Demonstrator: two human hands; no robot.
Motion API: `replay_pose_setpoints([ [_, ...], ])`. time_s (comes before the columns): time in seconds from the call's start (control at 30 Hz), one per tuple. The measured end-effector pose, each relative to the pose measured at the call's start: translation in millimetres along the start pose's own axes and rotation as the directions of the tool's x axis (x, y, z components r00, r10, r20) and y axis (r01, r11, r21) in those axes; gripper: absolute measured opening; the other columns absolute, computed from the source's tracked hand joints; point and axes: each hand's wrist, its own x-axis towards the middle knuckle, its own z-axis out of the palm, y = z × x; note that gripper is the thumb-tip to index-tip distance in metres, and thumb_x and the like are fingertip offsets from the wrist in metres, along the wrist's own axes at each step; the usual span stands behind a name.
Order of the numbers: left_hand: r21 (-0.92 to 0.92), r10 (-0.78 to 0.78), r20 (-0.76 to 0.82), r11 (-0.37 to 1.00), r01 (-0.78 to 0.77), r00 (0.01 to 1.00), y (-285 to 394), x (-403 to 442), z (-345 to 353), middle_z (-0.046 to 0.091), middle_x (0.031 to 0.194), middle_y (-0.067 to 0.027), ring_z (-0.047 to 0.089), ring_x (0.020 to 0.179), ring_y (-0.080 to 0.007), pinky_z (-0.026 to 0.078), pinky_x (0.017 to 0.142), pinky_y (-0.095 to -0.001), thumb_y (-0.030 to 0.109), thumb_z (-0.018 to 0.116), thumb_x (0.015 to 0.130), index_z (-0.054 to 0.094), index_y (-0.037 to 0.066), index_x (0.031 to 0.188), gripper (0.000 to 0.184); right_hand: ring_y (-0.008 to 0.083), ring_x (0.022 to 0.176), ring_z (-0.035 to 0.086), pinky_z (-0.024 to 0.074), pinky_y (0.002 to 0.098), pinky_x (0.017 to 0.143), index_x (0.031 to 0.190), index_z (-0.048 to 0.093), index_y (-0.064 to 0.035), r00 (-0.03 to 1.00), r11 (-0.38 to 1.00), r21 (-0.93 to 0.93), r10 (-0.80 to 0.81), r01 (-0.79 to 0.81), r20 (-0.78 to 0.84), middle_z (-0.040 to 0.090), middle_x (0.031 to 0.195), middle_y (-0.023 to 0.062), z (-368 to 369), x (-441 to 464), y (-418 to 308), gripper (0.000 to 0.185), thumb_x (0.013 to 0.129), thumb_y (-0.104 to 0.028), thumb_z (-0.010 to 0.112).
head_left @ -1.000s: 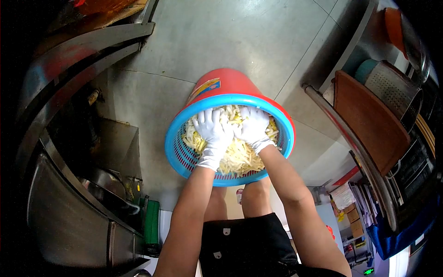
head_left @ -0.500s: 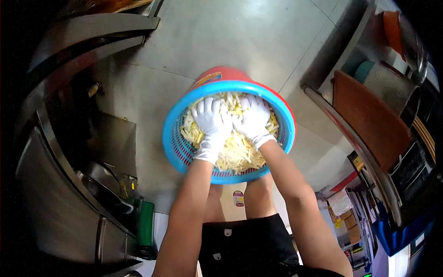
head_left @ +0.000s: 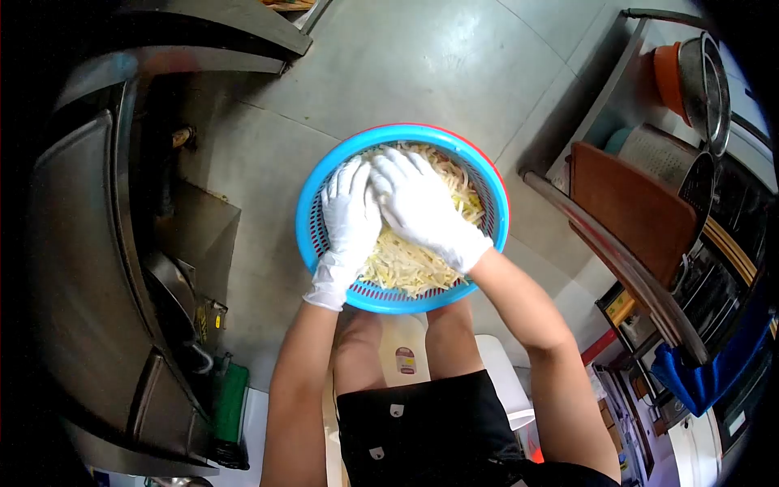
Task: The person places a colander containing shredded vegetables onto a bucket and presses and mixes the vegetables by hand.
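A blue plastic basket (head_left: 307,231) with a slotted wall holds a heap of pale, yellowish shredded vegetable (head_left: 414,264), which looks like cabbage. My left hand (head_left: 350,213), in a thin white glove, lies along the basket's left side with its fingers stretched out. Beside it, my right hand (head_left: 420,201), gloved the same way, rests over the upper middle of the heap, fingers extended and palm down. The two hands nearly touch. A red rim (head_left: 492,162) shows behind the basket's upper right edge. What lies under the palms is hidden.
Grey floor tiles (head_left: 406,65) surround the basket. Steel kitchen equipment (head_left: 77,284) stands at left, near a green object (head_left: 230,402). On the right, a steel rack (head_left: 600,219) carries a brown board (head_left: 629,211) and an orange container (head_left: 669,81). A blue cloth (head_left: 706,377) hangs there.
My hands have risen from the heap's surface and moved left, the right one most. The basket now sits more level, covering most of the red container behind it.
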Motion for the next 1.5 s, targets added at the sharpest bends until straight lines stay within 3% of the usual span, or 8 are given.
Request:
replay_pose_setpoints([
  [0.07, -0.074, -0.013, 0.072, 0.997, 0.018, 0.997, -16, 1, 5, 0.056, 0.132, -0.0187, 0.05, 0.122, -0.0377, 0.037, 0.106, -0.0468, 0.021, 0.051, 0.094, 0.057, 0.004, 0.128, 0.038, 0.0331, 0.118, 0.055, 0.0395, 0.0439, 0.105, 0.117, 0.061, 0.0009, 0.986, 0.987, -0.003, -0.163, 0.163, 0.016, 0.061, 0.122, 0.0187, 18, 16, 25, 0.038, 0.087, -0.022, 0.056],
  [0.13, -0.154, -0.019, 0.152, 0.987, 0.043, 0.988, -22, 3, 7, 0.054, 0.134, -0.0198, 0.05, 0.123, -0.0381, 0.037, 0.107, -0.0459, 0.021, 0.049, 0.096, 0.055, 0.002, 0.13, 0.039, 0.0331, 0.116, 0.056, 0.0419, 0.0419, 0.104, 0.119, 0.06, -0.0003, 0.983, 0.957, 0.287, -0.004, -0.05, 0.183, 0.061, 0.12, 0.0204, 25, 12, 55, 0.04, 0.089, -0.026, 0.056],
  [0.4, -0.119, -0.193, 0.338, 0.962, 0.245, 0.921, -19, 17, 18, 0.054, 0.136, -0.0197, 0.051, 0.123, -0.0391, 0.038, 0.106, -0.046, 0.037, 0.046, 0.098, 0.055, 0.002, 0.131, 0.049, 0.0403, 0.12, 0.053, 0.0391, 0.043, 0.107, 0.128, 0.056, 0.0012, 0.924, 0.877, 0.32, 0.282, -0.357, 0.259, 0.058, 0.128, 0.0254, 43, -8, 62, 0.055, 0.096, -0.043, 0.049],
  [0.63, -0.173, -0.283, 0.522, 0.888, 0.425, 0.804, -19, 23, 20, 0.059, 0.128, -0.0193, 0.056, 0.117, -0.0376, 0.04, 0.102, -0.0461, 0.048, 0.043, 0.097, 0.058, 0.008, 0.13, 0.054, 0.0394, 0.111, 0.06, 0.0427, 0.0443, 0.102, 0.131, 0.059, -0.0093, 0.608, 0.707, 0.165, 0.436, -0.687, 0.664, 0.065, 0.116, 0.0239, 31, 1, 64, 0.067, 0.091, -0.062, 0.046],
  [0.87, -0.15, -0.196, 0.396, 0.95, 0.274, 0.897, 4, -18, 7, 0.059, 0.124, -0.0151, 0.052, 0.12, -0.0348, 0.037, 0.101, -0.0509, 0.045, 0.054, 0.093, 0.057, 0.008, 0.13, 0.053, 0.0368, 0.117, 0.054, 0.039, 0.048, 0.104, 0.128, 0.061, -0.0101, 0.86, 0.855, 0.195, 0.416, -0.48, 0.295, 0.06, 0.122, 0.0188, 24, -49, 27, 0.06, 0.088, -0.054, 0.054],
  [1.03, -0.006, -0.194, 0.371, 0.977, 0.212, 0.908, 40, -47, -8, 0.047, 0.138, -0.0139, 0.04, 0.129, -0.0348, 0.028, 0.106, -0.0568, 0.055, 0.063, 0.081, 0.05, 0.008, 0.138, 0.074, 0.0393, 0.132, 0.039, 0.0172, 0.0631, 0.112, 0.128, 0.06, -0.0096, 0.883, 0.879, 0.102, 0.455, -0.466, 0.111, 0.053, 0.135, 0.0187, 29, -82, -8, 0.058, 0.081, -0.043, 0.06],
  [1.2, -0.011, -0.144, 0.134, 0.989, 0.146, 0.98, 51, -81, 7, 0.05, 0.13, -0.0187, 0.042, 0.124, -0.0426, 0.031, 0.104, -0.0561, 0.042, 0.055, 0.085, 0.055, 0.005, 0.128, 0.057, 0.0443, 0.132, 0.036, 0.0263, 0.0602, 0.106, 0.127, 0.061, -0.0124, 0.863, 0.85, 0.166, 0.506, -0.501, 0.013, 0.049, 0.135, 0.0193, 44, -113, -36, 0.061, 0.072, -0.037, 0.068],
  [1.5, 0.016, -0.23, -0.004, 0.973, 0.23, 0.973, 24, -73, 45, 0.057, 0.113, -0.0129, 0.05, 0.108, -0.0365, 0.036, 0.091, -0.0505, 0.032, 0.057, 0.081, 0.064, 0.009, 0.109, 0.037, 0.0391, 0.109, 0.049, 0.0402, 0.0516, 0.089, 0.105, 0.066, -0.0109, 0.871, 0.899, 0.153, 0.436, -0.41, -0.227, 0.057, 0.114, 0.013, 72, -94, -11, 0.044, 0.067, -0.031, 0.072],
])
